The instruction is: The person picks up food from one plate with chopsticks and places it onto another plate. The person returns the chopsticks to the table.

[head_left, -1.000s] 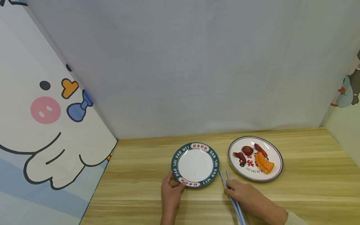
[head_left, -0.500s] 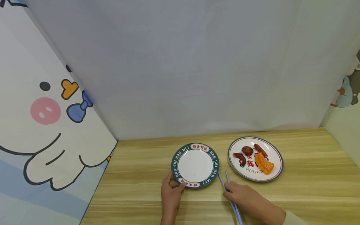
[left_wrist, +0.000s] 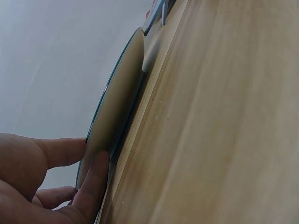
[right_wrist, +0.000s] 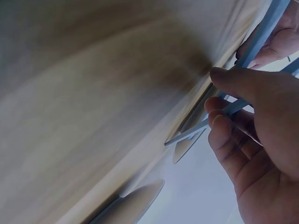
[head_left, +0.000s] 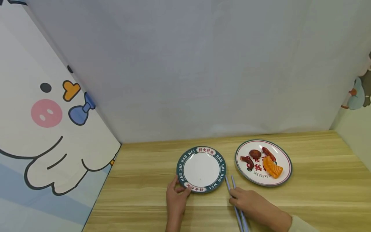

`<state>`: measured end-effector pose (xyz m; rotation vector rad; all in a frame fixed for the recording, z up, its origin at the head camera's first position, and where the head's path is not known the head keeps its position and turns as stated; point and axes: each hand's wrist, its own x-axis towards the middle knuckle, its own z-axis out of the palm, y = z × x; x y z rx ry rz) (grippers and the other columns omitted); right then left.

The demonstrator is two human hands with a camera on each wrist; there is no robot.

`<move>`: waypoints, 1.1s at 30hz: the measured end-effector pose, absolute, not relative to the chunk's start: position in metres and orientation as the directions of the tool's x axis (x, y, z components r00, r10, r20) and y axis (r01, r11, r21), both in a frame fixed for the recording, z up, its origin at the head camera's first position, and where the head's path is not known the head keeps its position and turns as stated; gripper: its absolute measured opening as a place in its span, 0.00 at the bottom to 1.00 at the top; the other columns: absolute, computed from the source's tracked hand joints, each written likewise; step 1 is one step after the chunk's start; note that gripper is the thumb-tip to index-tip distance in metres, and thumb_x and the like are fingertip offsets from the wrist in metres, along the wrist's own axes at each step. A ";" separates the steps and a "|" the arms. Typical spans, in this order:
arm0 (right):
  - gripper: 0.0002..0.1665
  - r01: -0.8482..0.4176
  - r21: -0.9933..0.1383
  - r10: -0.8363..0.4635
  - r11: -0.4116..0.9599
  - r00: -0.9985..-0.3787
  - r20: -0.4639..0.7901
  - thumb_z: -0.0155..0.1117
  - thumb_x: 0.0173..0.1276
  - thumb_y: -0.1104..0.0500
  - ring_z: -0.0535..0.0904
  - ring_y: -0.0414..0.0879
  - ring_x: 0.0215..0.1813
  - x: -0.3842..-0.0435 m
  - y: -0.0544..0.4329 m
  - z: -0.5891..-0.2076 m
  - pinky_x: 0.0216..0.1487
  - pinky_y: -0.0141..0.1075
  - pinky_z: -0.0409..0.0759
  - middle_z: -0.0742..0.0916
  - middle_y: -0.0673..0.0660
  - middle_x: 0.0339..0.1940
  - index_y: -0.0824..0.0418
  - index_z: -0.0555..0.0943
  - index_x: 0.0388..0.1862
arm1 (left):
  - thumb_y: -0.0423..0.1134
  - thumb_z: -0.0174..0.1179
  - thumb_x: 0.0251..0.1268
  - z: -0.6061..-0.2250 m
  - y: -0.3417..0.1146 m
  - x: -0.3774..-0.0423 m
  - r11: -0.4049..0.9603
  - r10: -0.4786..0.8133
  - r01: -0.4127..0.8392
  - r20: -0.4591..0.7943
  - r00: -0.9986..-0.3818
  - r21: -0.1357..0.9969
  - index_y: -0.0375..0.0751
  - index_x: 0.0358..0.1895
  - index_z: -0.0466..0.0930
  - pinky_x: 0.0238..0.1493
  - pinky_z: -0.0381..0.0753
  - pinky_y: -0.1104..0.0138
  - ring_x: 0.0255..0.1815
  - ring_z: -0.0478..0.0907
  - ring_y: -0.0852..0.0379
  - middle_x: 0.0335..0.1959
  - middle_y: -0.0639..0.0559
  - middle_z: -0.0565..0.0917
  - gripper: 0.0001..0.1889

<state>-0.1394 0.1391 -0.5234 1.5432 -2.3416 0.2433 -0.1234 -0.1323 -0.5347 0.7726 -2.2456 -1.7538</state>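
Note:
In the head view, my left hand [head_left: 176, 199] holds the near-left rim of a small plate [head_left: 202, 170] with a white middle and a dark green lettered border. The left wrist view shows the fingers [left_wrist: 98, 172] against the side and underside of this plate [left_wrist: 114, 98]. My right hand [head_left: 255, 204] grips a pair of pale blue chopsticks [head_left: 241, 216], held low over the table. Their tips point away from me, between the small plate and a larger white plate [head_left: 246, 175]. In the right wrist view, one chopstick [right_wrist: 264, 35] passes by the thumb.
On the larger plate lie an orange salmon-like slice [head_left: 272, 167], a round brown piece [head_left: 255, 153] and two dark red pieces, one a sausage-like stick [head_left: 269, 154]. The wooden table [head_left: 139, 187] meets a pale wall [head_left: 185, 80] behind and a cartoon-printed panel [head_left: 95, 141] at left.
My right hand has shifted slightly left with the chopsticks, whose rear ends have swung left. My left hand and both plates look the same.

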 end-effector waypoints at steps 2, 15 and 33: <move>0.22 -0.916 0.035 -0.866 0.400 -0.365 0.342 0.84 0.42 0.69 0.75 0.41 0.37 -0.140 0.139 -0.523 0.27 0.24 0.73 0.76 0.48 0.37 0.55 0.85 0.34 | 0.23 0.73 0.58 -0.535 -0.132 -0.124 0.171 -0.506 -0.283 -0.163 -0.847 0.944 0.27 0.76 0.68 0.35 0.83 0.71 0.45 0.80 0.51 0.60 0.38 0.76 0.40; 0.19 -0.918 0.033 -0.874 0.395 -0.365 0.320 0.83 0.46 0.69 0.73 0.39 0.35 -0.140 0.138 -0.526 0.25 0.25 0.71 0.76 0.47 0.35 0.53 0.85 0.34 | 0.22 0.73 0.58 -0.534 -0.132 -0.124 0.178 -0.509 -0.283 -0.158 -0.846 0.942 0.26 0.76 0.67 0.34 0.83 0.72 0.44 0.80 0.52 0.59 0.38 0.77 0.40; 0.14 -0.914 0.043 -0.888 0.404 -0.380 0.260 0.80 0.55 0.67 0.74 0.39 0.37 -0.136 0.138 -0.523 0.26 0.25 0.73 0.77 0.47 0.34 0.55 0.88 0.39 | 0.22 0.73 0.59 -0.534 -0.132 -0.124 0.170 -0.505 -0.286 -0.166 -0.847 0.943 0.27 0.76 0.67 0.34 0.83 0.71 0.45 0.80 0.52 0.60 0.38 0.76 0.40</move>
